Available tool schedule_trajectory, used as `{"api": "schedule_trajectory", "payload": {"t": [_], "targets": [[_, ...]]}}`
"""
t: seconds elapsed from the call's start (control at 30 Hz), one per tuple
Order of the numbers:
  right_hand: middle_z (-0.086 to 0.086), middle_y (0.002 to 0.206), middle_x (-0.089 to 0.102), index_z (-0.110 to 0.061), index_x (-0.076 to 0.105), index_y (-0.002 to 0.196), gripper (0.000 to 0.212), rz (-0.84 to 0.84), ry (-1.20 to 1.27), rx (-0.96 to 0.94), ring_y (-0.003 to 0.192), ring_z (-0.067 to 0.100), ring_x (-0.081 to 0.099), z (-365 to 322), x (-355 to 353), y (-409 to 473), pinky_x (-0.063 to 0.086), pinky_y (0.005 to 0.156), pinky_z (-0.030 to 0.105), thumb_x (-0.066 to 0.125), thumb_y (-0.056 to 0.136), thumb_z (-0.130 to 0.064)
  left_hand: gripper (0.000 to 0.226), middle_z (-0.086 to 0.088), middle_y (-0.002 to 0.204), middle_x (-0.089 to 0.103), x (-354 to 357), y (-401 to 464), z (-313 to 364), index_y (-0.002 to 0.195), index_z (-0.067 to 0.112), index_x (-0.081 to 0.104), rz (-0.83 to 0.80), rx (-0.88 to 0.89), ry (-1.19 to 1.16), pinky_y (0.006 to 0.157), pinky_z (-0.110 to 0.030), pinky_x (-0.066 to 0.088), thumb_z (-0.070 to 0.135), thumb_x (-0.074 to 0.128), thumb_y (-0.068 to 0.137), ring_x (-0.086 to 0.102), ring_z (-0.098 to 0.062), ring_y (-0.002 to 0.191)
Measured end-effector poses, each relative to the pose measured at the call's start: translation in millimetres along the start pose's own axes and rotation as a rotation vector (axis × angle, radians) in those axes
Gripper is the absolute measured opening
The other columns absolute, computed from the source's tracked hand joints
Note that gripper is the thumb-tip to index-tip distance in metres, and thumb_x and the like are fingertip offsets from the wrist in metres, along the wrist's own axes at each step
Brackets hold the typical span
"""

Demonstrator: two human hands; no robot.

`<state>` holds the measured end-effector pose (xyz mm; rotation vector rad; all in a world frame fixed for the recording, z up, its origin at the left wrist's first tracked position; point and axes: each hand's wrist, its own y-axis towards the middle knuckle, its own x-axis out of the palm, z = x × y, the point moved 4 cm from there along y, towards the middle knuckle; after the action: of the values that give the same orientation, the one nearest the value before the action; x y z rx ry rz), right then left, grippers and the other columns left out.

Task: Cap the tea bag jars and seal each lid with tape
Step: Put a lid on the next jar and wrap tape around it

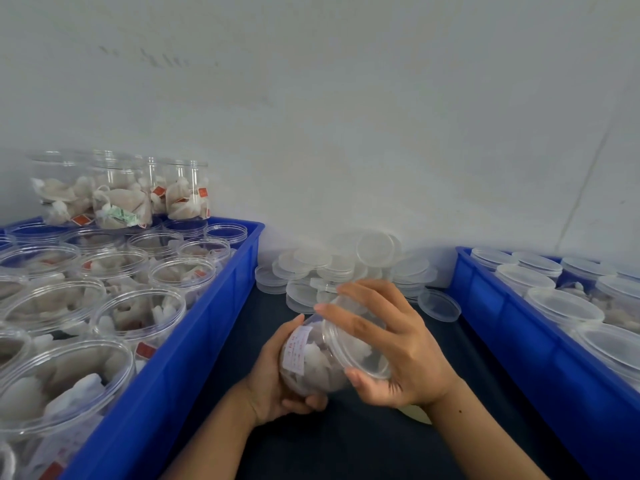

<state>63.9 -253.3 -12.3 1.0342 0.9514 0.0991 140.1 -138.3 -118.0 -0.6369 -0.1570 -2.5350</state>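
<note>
A clear jar of tea bags [313,363] with a white label lies tilted in mid-air over the dark table. My left hand [273,386] grips its body from below. My right hand [394,344] grips the clear lid [356,348] sitting on the jar's mouth, fingers curled round its rim. A pile of loose clear lids [346,268] lies by the wall just behind the hands. No tape is visible.
A blue crate [194,348] on the left holds several uncapped jars of tea bags, with more jars [121,192] stacked at its far end. A second blue crate [519,344] on the right holds several capped jars. A dark table strip [346,445] runs between them.
</note>
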Motion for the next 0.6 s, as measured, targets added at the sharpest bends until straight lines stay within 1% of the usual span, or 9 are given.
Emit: {"api": "schedule_trajectory", "payload": {"t": [0.07,0.13,0.2,0.3,0.37,0.4,0.5,0.53,0.6], "targets": [[0.007,0.127,0.051,-0.021,0.054,0.134,0.052,-0.095,0.009,0.094,0.117,0.024,0.044,3,1,3,0.04,0.098,0.028,0.047,0.085,-0.035,0.069,-0.011,0.079,0.064,0,2,0,0.102,0.013,0.07,0.051,0.08,-0.045,0.038,-0.02,0.024,0.07,0.034,0.089,0.052,-0.019,0.052],[-0.002,0.133,0.043,-0.028,0.049,0.138,0.053,-0.166,0.064,0.243,0.124,0.017,0.038,8,4,3,0.04,0.096,0.024,0.041,0.085,-0.033,0.065,-0.016,0.085,0.064,-3,3,2,0.103,0.012,0.07,0.162,0.212,-0.061,0.043,-0.023,0.035,0.067,0.039,0.088,0.055,-0.021,0.06],[-0.011,0.137,0.038,-0.035,0.042,0.141,0.049,-0.138,0.135,0.388,0.128,0.012,0.036,12,7,1,0.041,0.095,0.025,0.031,0.093,-0.039,0.062,-0.018,0.09,0.065,-3,1,5,0.106,0.015,0.071,0.262,0.298,-0.039,0.052,-0.027,0.042,0.067,0.051,0.078,0.058,-0.023,0.066],[-0.018,0.139,0.04,-0.039,0.032,0.145,0.048,-0.042,0.216,0.55,0.13,0.009,0.038,18,15,-5,0.035,0.103,0.027,0.021,0.099,-0.047,0.064,-0.014,0.092,0.069,1,-3,8,0.11,0.021,0.07,0.327,0.334,0.025,0.059,-0.03,0.045,0.067,0.059,0.066,0.062,-0.02,0.07],[-0.02,0.139,0.042,-0.039,0.035,0.143,0.046,0.008,0.306,0.692,0.13,0.005,0.039,25,22,-12,0.033,0.107,0.029,0.023,0.1,-0.048,0.068,-0.01,0.1,0.071,3,-5,9,0.121,0.023,0.059,0.361,0.362,0.102,0.062,-0.028,0.049,0.059,0.067,0.064,0.065,-0.018,0.077],[-0.018,0.139,0.044,-0.038,0.04,0.14,0.042,0.034,0.397,0.818,0.13,0.006,0.04,32,26,-17,0.034,0.109,0.032,0.025,0.101,-0.046,0.07,-0.007,0.107,0.07,4,-6,10,0.126,0.025,0.053,0.377,0.379,0.161,0.065,-0.028,0.051,0.055,0.069,0.064,0.068,-0.018,0.084],[-0.006,0.128,0.056,-0.039,0.051,0.116,0.023,0.047,0.666,1.224,0.121,0.02,0.052,49,36,-33,0.041,0.105,0.049,0.033,0.102,-0.038,0.071,0.004,0.114,0.068,6,-5,10,0.126,0.037,0.044,0.392,0.409,0.248,0.075,-0.03,0.056,0.05,0.072,0.062,0.068,-0.019,0.102],[-0.005,0.125,0.058,-0.038,0.053,0.112,0.023,0.017,0.695,1.288,0.118,0.022,0.054,50,36,-35,0.042,0.104,0.05,0.034,0.101,-0.042,0.069,0.006,0.112,0.069,5,-4,10,0.124,0.04,0.045,0.396,0.412,0.249,0.076,-0.03,0.057,0.05,0.071,0.061,0.068,-0.019,0.102],[-0.007,0.132,0.055,-0.037,0.052,0.123,0.043,-0.023,0.681,1.267,0.122,0.019,0.052,49,32,-34,0.042,0.104,0.049,0.032,0.095,-0.062,0.062,0.002,0.107,0.071,5,-4,9,0.121,0.037,0.051,0.408,0.417,0.251,0.066,-0.027,0.055,0.056,0.067,0.064,0.07,-0.019,0.091]]}}
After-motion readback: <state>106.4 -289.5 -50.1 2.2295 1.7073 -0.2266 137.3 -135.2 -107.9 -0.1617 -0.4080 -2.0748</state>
